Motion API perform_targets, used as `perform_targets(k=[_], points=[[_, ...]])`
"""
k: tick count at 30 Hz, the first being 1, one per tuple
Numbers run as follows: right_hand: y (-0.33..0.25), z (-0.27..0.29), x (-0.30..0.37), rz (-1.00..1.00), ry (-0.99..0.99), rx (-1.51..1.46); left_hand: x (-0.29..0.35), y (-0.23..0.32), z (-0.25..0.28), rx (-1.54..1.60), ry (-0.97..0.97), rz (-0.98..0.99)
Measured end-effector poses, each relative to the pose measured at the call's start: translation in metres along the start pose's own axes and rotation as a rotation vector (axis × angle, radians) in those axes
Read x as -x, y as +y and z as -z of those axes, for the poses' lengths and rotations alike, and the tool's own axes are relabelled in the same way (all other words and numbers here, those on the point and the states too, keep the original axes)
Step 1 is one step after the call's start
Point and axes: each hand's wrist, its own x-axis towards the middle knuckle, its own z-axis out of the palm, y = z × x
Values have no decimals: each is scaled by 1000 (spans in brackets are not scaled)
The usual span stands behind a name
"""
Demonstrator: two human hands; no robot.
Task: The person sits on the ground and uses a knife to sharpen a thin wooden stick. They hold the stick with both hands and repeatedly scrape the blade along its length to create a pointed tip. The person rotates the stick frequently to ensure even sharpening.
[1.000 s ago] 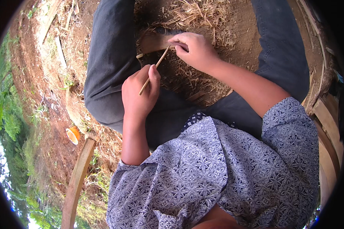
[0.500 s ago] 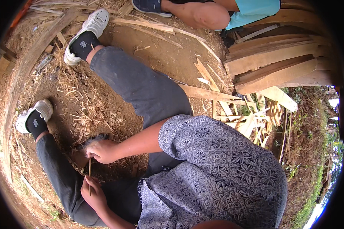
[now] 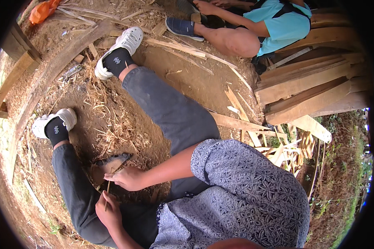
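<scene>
A thin wooden stick [image 3: 108, 191] runs between my two hands above my left lower leg. My left hand [image 3: 108, 211] has its fingers closed round the stick's lower part. At the upper end, my right hand [image 3: 128, 178] is closed with thumb and fingers pinched together on the stick. Whether anything else is in the right hand's grip is hidden. Just beyond it, on the ground, lie a dark, rough-looking lump [image 3: 119, 157] and a flat brownish piece [image 3: 100, 172]; their kind is unclear.
Wood shavings [image 3: 116, 133] litter the soil between my legs. Sawn planks [image 3: 303, 83] are stacked at right, above a heap of split offcuts [image 3: 291, 145]. A person in a turquoise shirt [image 3: 286, 27] sits at the top. A long board [image 3: 50, 74] and an orange bag [image 3: 43, 11] lie at left.
The whole view has shifted, so everything sits farther right and lower, and more of the other person shows. My right hand has drawn away from the dark lump. Both hands remain on the stick.
</scene>
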Motion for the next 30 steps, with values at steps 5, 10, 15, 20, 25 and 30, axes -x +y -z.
perform_targets(k=[5,10,15,20,25,30], points=[[63,-19,-23,-39,101,152,-9,8,-1,1,-11,11],[9,-19,-6,222,52,-206,3,-3,17,-97,-16,61],[3,-13,-4,77,43,-130,-7,-7,11,-94,-41,12],[40,-2,-18,-191,-179,1,-2,-2,4,-71,-32,86],[21,-17,0,157,105,-169,-4,0,5,-80,-34,70],[21,-14,4,117,25,-209,-7,0,6,-39,-32,47]])
